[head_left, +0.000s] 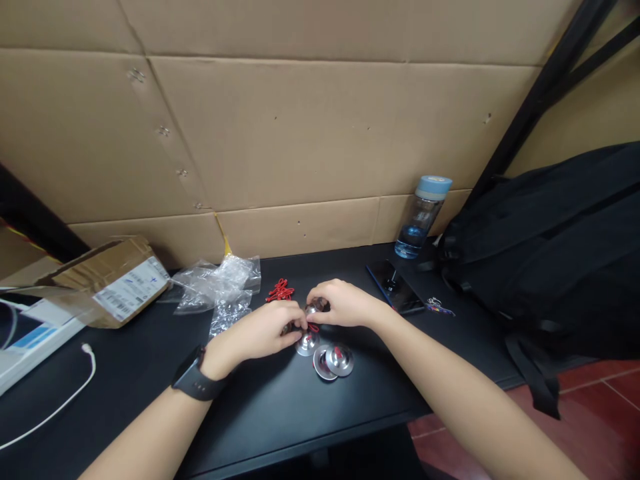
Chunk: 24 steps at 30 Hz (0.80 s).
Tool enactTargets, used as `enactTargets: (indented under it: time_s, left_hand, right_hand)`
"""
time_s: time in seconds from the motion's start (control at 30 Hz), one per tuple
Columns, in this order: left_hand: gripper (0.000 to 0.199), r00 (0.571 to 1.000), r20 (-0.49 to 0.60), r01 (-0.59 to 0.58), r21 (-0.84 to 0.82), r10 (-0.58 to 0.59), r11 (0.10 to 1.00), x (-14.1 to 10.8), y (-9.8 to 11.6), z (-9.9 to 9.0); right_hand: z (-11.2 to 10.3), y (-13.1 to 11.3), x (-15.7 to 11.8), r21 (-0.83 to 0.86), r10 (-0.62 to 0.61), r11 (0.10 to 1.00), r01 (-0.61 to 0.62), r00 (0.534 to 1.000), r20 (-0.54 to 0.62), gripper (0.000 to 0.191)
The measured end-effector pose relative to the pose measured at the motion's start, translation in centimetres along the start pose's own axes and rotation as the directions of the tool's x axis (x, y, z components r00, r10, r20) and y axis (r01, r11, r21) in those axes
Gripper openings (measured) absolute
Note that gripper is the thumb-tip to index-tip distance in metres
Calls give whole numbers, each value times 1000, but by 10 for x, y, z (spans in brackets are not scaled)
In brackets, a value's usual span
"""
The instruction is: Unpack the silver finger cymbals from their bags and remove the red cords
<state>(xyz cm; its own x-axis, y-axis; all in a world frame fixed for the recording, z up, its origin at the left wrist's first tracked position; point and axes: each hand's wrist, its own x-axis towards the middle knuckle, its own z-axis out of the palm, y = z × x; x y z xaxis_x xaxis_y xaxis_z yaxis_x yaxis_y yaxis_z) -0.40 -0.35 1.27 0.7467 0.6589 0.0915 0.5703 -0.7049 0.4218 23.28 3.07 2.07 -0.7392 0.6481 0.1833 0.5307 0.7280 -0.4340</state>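
Observation:
My left hand (277,327), with a dark watch on its wrist, is closed at the near left of a small silver finger cymbal (307,345). Its fingertips meet around metal that they mostly cover, beside a bit of red cord (313,327). Just to the right, my right hand (340,303) curls its fingers over another shiny finger cymbal (313,309), partly hidden. Nearer the table edge lie two more finger cymbals, one silver disc (340,360) with a red cord at its centre overlapping the other (324,368). Behind my left hand is a heap of red cords (280,291).
Crumpled clear plastic bags (215,287) lie left of the cords, near an opened cardboard box (125,287) and a white cable (90,360). On the right are a phone (395,287), a blue-lidded water bottle (420,217) and a black backpack (550,253). Cardboard (300,133) backs the black table.

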Motion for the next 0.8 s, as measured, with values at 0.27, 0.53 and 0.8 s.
enactTargets:
  time_s: [0.27,0.53,0.8]
  left_hand:
    - [32,996,93,14,-92,-5,996,-5,3,-5]
    - [47,998,51,29,-125,-23,992,6,7,9]
    - [27,1000,11,5,-55,-4,998,4,5,6]
  right_hand:
    - [0,1,0,4,-55,999,54,997,56,20]
    - [-12,5,-2,-9,-37,999,37,999,-7,20]
    - [-17,4,-1,7,9,1000,-9,1000,-22,19]
